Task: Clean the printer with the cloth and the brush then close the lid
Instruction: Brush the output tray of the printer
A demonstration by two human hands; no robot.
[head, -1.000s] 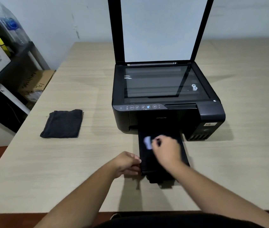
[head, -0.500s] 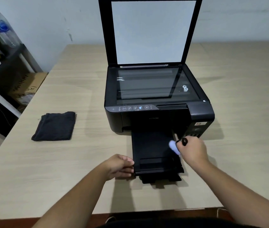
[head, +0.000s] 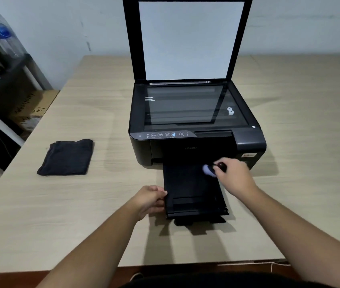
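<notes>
The brushing step is in hand: the right hand [head: 234, 177] grips a small pale-bristled, dark-handled brush [head: 209, 170] on the black inkjet printer's [head: 196, 146] pulled-out black plastic tray [head: 192, 190], at centre frame. The left hand [head: 150, 199] pinches the tray's left edge. Next likely comes lowering the upright black lid [head: 187, 40]; the folded dark cloth [head: 67, 157] lies at left on the table [head: 61, 225].

Head view, forward-down, close over table [head: 81, 215].

you're working at a pale wood-grain table [head: 289, 183] that runs back to the wall. on it, a little right of centre, sits the black printer [head: 196, 146] with its lid [head: 187, 40] standing upright and its output tray [head: 192, 190] drawn out toward you just above the tabletop. well to the printer's left, a dark folded cloth [head: 66, 157] lies flat on the wood. the table's near edge runs right in front of you.
</notes>
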